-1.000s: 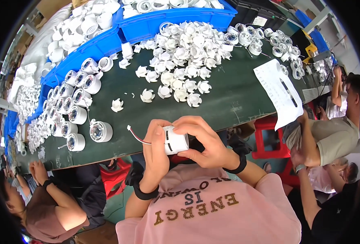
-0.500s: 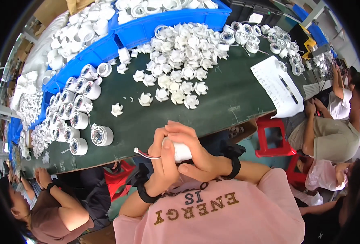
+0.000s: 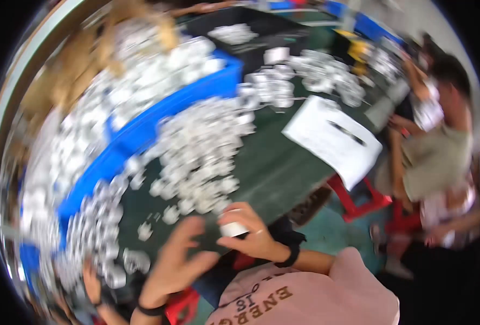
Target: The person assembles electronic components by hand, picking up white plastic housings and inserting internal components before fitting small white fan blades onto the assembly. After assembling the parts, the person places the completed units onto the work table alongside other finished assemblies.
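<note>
My right hand point(image 3: 256, 235) is closed around a white cylindrical camera housing point(image 3: 233, 229), just off the table's near edge. Part of the housing is covered by my fingers, and its wire does not show. To its left, my left hand point(image 3: 175, 265) is raised with fingers spread and nothing in it, smeared by motion. Beyond both hands lies a heap of white petal-shaped plastic parts point(image 3: 196, 157) on the dark green table point(image 3: 272, 162). Left of my left hand stand rows of white camera units point(image 3: 96, 227), with one single camera unit point(image 3: 136, 261) nearer to me.
Blue bins point(image 3: 142, 130) full of white parts line the far left. A paper sheet point(image 3: 318, 146) with a pen point(image 3: 347, 133) lies to the right, near more camera units point(image 3: 326, 73). Red stool point(image 3: 359, 200) stands below. Co-workers sit on both sides; one's hand point(image 3: 92, 284) is close at left.
My left hand has let go of the housing and moved left, opening. My right hand keeps the housing. The whole view has swung to the right and blurred.
</note>
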`<state>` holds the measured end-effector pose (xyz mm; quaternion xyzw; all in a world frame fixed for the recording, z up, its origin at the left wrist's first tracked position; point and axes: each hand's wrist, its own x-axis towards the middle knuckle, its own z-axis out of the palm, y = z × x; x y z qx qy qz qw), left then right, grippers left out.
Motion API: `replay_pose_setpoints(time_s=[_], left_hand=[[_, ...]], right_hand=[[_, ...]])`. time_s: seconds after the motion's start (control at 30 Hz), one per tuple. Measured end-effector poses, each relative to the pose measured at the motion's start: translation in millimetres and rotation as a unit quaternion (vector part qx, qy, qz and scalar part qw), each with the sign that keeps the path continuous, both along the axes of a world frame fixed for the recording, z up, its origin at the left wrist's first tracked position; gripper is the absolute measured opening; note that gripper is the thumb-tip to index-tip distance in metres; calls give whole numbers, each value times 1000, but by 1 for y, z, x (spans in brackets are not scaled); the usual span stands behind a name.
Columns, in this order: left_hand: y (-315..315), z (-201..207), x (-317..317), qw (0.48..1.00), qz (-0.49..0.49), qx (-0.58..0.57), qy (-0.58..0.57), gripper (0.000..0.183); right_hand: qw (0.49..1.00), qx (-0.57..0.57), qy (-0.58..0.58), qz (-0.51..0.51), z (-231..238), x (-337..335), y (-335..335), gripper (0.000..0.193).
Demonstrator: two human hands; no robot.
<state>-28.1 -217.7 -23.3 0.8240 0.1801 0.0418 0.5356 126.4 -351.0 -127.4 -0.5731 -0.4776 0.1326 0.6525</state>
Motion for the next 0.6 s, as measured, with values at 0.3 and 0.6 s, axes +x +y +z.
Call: replay_pose_setpoints(time_s=[0.3, 0.6], left_hand=[[423, -41, -62, 850, 369, 374, 14, 57], [409, -18, -5, 811, 438, 368, 122, 79]], right_hand=[[985, -5, -140, -98, -16, 18, -2, 32], [976, -20, -161, -148, -16, 16, 0, 32]])
